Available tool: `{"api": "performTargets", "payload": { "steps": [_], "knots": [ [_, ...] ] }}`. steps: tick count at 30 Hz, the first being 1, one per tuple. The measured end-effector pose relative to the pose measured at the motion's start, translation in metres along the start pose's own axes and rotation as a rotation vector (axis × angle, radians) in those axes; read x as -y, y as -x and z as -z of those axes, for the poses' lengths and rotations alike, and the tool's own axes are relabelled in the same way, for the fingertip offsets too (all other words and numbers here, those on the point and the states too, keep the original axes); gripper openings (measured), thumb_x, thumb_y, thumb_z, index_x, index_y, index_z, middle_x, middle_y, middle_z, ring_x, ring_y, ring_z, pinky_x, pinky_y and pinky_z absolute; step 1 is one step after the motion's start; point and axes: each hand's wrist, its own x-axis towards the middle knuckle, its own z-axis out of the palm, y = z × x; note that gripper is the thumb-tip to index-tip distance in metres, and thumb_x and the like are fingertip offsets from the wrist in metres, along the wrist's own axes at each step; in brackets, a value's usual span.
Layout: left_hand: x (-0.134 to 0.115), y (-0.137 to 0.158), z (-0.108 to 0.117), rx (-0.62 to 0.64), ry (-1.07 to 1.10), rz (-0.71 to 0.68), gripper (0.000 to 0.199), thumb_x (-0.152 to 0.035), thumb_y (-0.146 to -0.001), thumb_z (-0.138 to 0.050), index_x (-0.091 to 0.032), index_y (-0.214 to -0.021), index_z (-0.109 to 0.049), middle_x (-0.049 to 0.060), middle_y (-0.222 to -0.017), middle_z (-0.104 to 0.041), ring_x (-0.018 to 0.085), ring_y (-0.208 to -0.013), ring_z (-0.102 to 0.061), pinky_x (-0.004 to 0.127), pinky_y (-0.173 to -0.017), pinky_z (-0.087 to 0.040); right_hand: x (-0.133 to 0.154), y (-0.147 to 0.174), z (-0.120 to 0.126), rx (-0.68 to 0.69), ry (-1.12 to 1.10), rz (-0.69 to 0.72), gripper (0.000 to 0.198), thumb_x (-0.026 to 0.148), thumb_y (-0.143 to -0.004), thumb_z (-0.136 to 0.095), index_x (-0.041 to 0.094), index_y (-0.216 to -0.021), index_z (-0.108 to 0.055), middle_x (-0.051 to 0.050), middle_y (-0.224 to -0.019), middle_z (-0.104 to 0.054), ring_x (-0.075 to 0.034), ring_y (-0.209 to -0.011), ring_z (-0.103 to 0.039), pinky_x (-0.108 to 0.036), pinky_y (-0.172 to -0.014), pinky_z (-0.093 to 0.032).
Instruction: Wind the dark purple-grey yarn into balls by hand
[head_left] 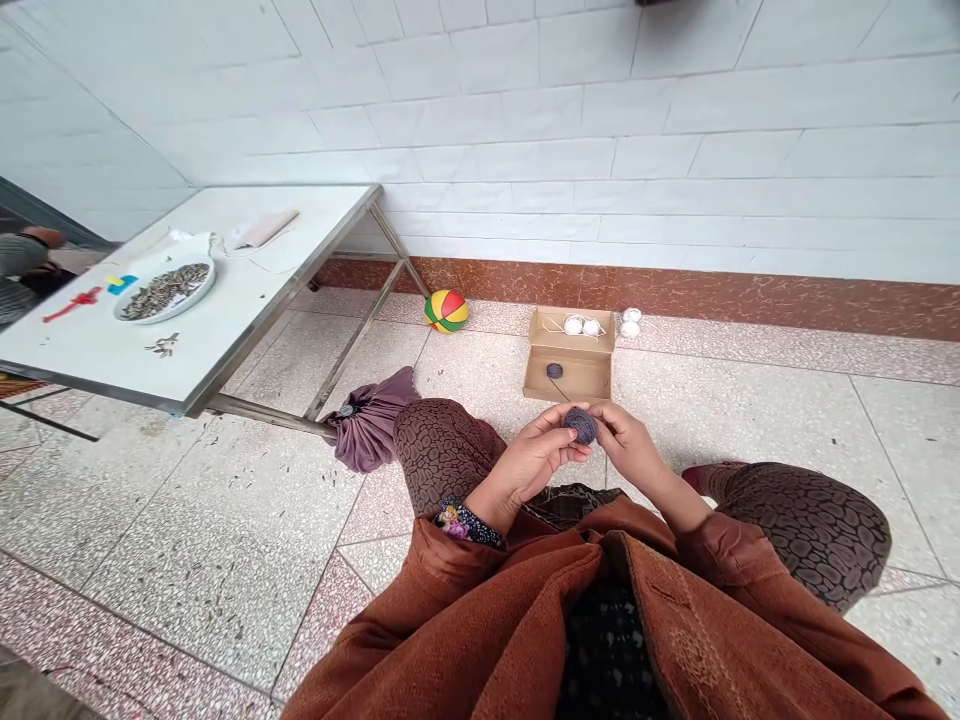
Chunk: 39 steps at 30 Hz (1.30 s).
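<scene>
Between my hands, in front of my lap, is a dark grey-purple ball of yarn [580, 426]. My left hand [541, 450] wraps its fingers and thumb round the ball from the left. At its right side my right hand [626, 445] has its fingertips pinched together against the ball, likely on the strand, which is too thin to make out there. A dark strand runs from the ball to a smaller dark yarn ball [554, 371] lying inside an open cardboard box [592, 376] on the floor. Two white yarn balls [582, 326] rest on the box's lid.
More white balls [630, 322] sit right of the box. A striped ball [446, 311] and a purple cloth bundle [373, 420] lie near the table [247, 330], which bears a dish of seeds [166, 292]. Another person [34, 265] is at far left.
</scene>
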Motion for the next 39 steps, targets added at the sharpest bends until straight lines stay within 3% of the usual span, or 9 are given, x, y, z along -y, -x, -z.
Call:
{"api": "performTargets", "payload": {
  "steps": [5, 10, 15, 19, 24, 27, 33, 36, 39],
  "knots": [
    [-0.003, -0.001, 0.006, -0.092, -0.022, -0.032, 0.053, -0.030, -0.071, -0.084, -0.017, -0.120, -0.066, 0.004, -0.101, -0.068, 0.010, -0.073, -0.064, 0.027, -0.075, -0.048, 0.013, 0.008, 0.005, 0.117, 0.022, 0.151, 0.019, 0.030, -0.102, -0.052, 0.022, -0.089, -0.065, -0.004, -0.080, -0.065, -0.019, -0.075, -0.063, -0.030, -0.070, -0.050],
    [-0.001, -0.002, 0.009, -0.162, -0.295, -0.137, 0.054, -0.026, -0.067, -0.084, -0.018, -0.117, -0.063, 0.001, -0.099, -0.064, 0.007, -0.069, -0.054, 0.024, -0.069, -0.043, 0.035, 0.005, 0.019, 0.196, 0.026, 0.252, 0.021, 0.032, -0.103, -0.052, 0.023, -0.094, -0.068, -0.004, -0.081, -0.065, -0.019, -0.075, -0.062, -0.030, -0.070, -0.050],
    [0.000, 0.001, 0.004, -0.076, -0.438, -0.157, 0.048, -0.019, -0.065, -0.083, -0.019, -0.106, -0.057, -0.002, -0.090, -0.061, 0.009, -0.076, -0.054, 0.025, -0.073, -0.041, 0.036, -0.017, 0.030, 0.146, 0.098, 0.298, 0.022, 0.036, -0.103, -0.053, 0.024, -0.094, -0.069, -0.005, -0.084, -0.066, -0.020, -0.077, -0.063, -0.032, -0.071, -0.050],
    [-0.001, 0.006, 0.001, 0.058, -0.315, -0.076, 0.044, -0.024, -0.068, -0.083, -0.019, -0.103, -0.057, -0.001, -0.088, -0.060, 0.011, -0.080, -0.056, 0.026, -0.073, -0.044, 0.028, -0.023, 0.023, 0.057, 0.046, 0.237, 0.025, 0.040, -0.103, -0.053, 0.024, -0.092, -0.069, -0.005, -0.084, -0.067, -0.020, -0.078, -0.064, -0.032, -0.071, -0.052],
    [-0.004, 0.008, 0.001, 0.103, -0.039, 0.014, 0.073, -0.028, -0.069, -0.085, -0.027, -0.135, -0.052, 0.001, -0.098, -0.064, 0.012, -0.079, -0.062, 0.028, -0.073, -0.050, 0.019, -0.007, -0.006, -0.099, -0.063, 0.042, 0.024, 0.040, -0.104, -0.047, 0.024, -0.092, -0.059, -0.001, -0.078, -0.065, -0.017, -0.068, -0.062, -0.029, -0.065, -0.051],
    [-0.007, 0.007, 0.001, 0.112, 0.030, 0.023, 0.065, -0.031, -0.070, -0.086, -0.023, -0.130, -0.061, 0.004, -0.102, -0.066, 0.012, -0.078, -0.063, 0.028, -0.076, -0.050, 0.014, 0.005, -0.016, -0.118, -0.042, 0.010, 0.019, 0.036, -0.103, -0.044, 0.024, -0.094, -0.055, -0.002, -0.080, -0.065, -0.017, -0.069, -0.062, -0.029, -0.065, -0.050],
    [-0.006, 0.004, 0.007, -0.042, -0.004, -0.020, 0.049, -0.029, -0.067, -0.088, -0.016, -0.111, -0.071, 0.007, -0.105, -0.069, 0.011, -0.081, -0.061, 0.027, -0.078, -0.047, 0.021, 0.020, -0.006, 0.069, 0.057, 0.100, 0.017, 0.030, -0.103, -0.044, 0.024, -0.093, -0.056, -0.003, -0.081, -0.066, -0.019, -0.071, -0.063, -0.030, -0.066, -0.050],
    [-0.002, 0.001, 0.013, -0.140, -0.178, -0.094, 0.048, -0.028, -0.067, -0.086, -0.016, -0.111, -0.070, 0.004, -0.098, -0.068, 0.010, -0.077, -0.056, 0.025, -0.073, -0.043, 0.033, 0.022, 0.007, 0.140, 0.054, 0.216, 0.019, 0.030, -0.103, -0.048, 0.024, -0.091, -0.060, -0.003, -0.079, -0.064, -0.018, -0.072, -0.061, -0.030, -0.067, -0.050],
    [0.000, 0.000, 0.013, -0.156, -0.390, -0.152, 0.057, -0.022, -0.063, -0.085, -0.019, -0.117, -0.065, 0.000, -0.094, -0.064, 0.008, -0.070, -0.050, 0.024, -0.068, -0.039, 0.043, 0.013, 0.019, 0.168, 0.045, 0.279, 0.018, 0.033, -0.103, -0.054, 0.024, -0.091, -0.065, -0.003, -0.079, -0.064, -0.017, -0.069, -0.059, -0.030, -0.065, -0.049]
  ]
}}
